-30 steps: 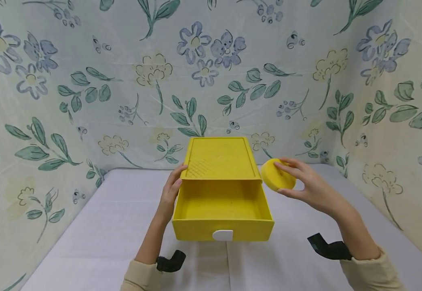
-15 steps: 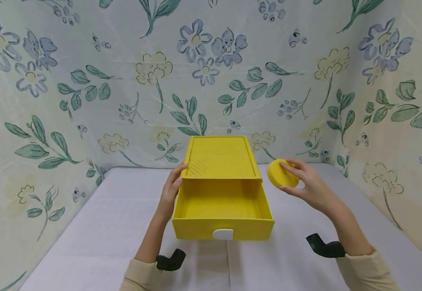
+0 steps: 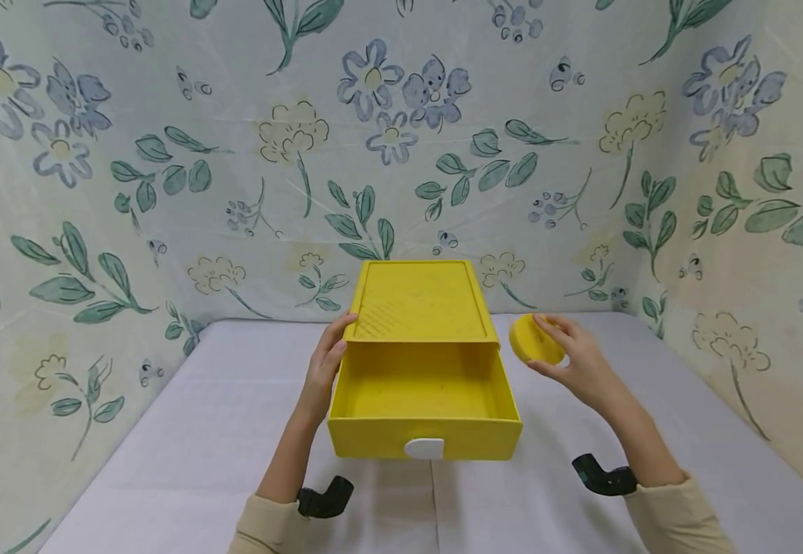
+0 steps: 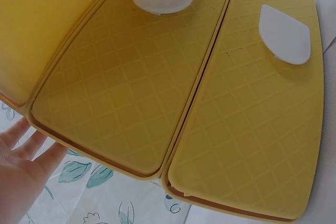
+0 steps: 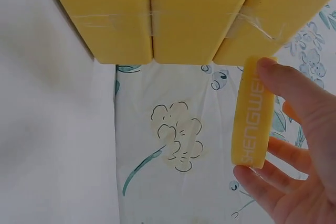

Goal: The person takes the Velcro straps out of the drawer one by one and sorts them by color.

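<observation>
A yellow drawer unit (image 3: pixel 415 300) stands mid-view with its top drawer (image 3: pixel 425 439) pulled out; that drawer's inside shows no contents. My left hand (image 3: pixel 320 369) rests on the unit's left side, fingertips at the top edge near the front. In the left wrist view its fingers (image 4: pixel 50 153) lie straight against the side. To the right of the unit, my right hand (image 3: pixel 581 365) holds a round yellow disc (image 3: pixel 531 340) by its rim, raised and apart from the unit. The right wrist view shows the disc (image 5: pixel 252 114) edge-on, lettered "SHENGWEI", between thumb and fingers.
Two lower drawers with white handles (image 4: pixel 286 34) are closed below the pulled-out one. Clear tape (image 5: pixel 110 22) crosses the unit's right side. The table has a white cover (image 3: pixel 187 431), and flower-patterned cloth (image 3: pixel 235 192) hangs behind and on both sides.
The right hand has carried the disc a little to the right, away from the unit, then slightly lower, its forearm swinging inward. My left hand and the drawer unit have stayed in place.
</observation>
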Demonstrator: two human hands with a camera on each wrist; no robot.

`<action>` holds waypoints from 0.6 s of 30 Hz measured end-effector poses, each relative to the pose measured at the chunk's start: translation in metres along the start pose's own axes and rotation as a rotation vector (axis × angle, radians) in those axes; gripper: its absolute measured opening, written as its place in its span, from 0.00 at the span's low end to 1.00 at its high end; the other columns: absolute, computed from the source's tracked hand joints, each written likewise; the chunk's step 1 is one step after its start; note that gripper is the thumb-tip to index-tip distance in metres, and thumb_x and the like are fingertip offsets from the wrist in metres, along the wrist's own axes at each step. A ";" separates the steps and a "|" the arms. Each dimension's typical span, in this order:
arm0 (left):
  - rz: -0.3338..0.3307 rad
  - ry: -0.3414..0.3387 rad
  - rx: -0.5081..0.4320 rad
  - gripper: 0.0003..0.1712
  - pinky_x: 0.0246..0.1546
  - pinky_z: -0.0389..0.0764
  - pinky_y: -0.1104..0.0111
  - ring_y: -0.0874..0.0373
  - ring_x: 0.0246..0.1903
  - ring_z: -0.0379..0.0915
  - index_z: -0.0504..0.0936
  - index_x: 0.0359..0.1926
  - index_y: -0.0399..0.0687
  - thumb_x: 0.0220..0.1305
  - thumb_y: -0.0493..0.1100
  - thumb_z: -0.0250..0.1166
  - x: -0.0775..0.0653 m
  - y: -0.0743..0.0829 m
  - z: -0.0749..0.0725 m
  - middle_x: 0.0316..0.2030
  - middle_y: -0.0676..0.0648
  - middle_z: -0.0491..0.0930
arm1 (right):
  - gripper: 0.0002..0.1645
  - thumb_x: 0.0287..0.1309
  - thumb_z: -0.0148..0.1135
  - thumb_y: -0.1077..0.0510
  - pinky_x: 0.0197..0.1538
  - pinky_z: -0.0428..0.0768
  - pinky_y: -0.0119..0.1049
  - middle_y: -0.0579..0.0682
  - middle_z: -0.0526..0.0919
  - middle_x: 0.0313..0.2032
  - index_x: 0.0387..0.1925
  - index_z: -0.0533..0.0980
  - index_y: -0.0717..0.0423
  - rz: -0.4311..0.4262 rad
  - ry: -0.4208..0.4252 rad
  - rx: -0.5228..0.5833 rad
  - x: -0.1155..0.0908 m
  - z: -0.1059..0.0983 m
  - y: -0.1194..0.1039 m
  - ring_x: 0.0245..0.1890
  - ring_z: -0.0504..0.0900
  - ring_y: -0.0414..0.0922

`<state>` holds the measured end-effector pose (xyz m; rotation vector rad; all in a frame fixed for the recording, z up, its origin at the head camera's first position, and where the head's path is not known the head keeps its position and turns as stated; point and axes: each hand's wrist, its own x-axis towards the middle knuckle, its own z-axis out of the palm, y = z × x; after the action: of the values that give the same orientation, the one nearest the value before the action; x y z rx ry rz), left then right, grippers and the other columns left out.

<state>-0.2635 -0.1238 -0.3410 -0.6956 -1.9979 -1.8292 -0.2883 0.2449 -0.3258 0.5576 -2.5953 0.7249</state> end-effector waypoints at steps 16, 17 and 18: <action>-0.003 -0.006 -0.006 0.24 0.60 0.57 0.43 0.48 0.65 0.50 0.60 0.63 0.49 0.67 0.47 0.41 0.001 -0.002 -0.001 0.69 0.48 0.50 | 0.41 0.49 0.65 0.52 0.52 0.70 0.61 0.70 0.60 0.59 0.64 0.61 0.56 0.114 -0.116 -0.016 -0.001 0.029 0.019 0.55 0.61 0.67; -0.003 -0.004 -0.004 0.24 0.60 0.57 0.43 0.48 0.65 0.50 0.60 0.63 0.49 0.67 0.47 0.41 0.001 -0.002 -0.001 0.69 0.48 0.50 | 0.41 0.49 0.65 0.52 0.52 0.70 0.61 0.70 0.59 0.59 0.64 0.61 0.57 0.123 -0.123 -0.014 -0.001 0.030 0.020 0.55 0.60 0.67; -0.003 -0.002 -0.001 0.24 0.60 0.57 0.43 0.48 0.65 0.50 0.60 0.63 0.49 0.67 0.47 0.41 0.001 -0.002 -0.001 0.69 0.48 0.50 | 0.41 0.49 0.65 0.51 0.52 0.70 0.61 0.70 0.59 0.59 0.64 0.62 0.57 0.130 -0.129 -0.013 -0.001 0.032 0.021 0.54 0.61 0.67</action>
<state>-0.2650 -0.1253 -0.3420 -0.6957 -2.0002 -1.8322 -0.3053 0.2437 -0.3603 0.4483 -2.7747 0.7344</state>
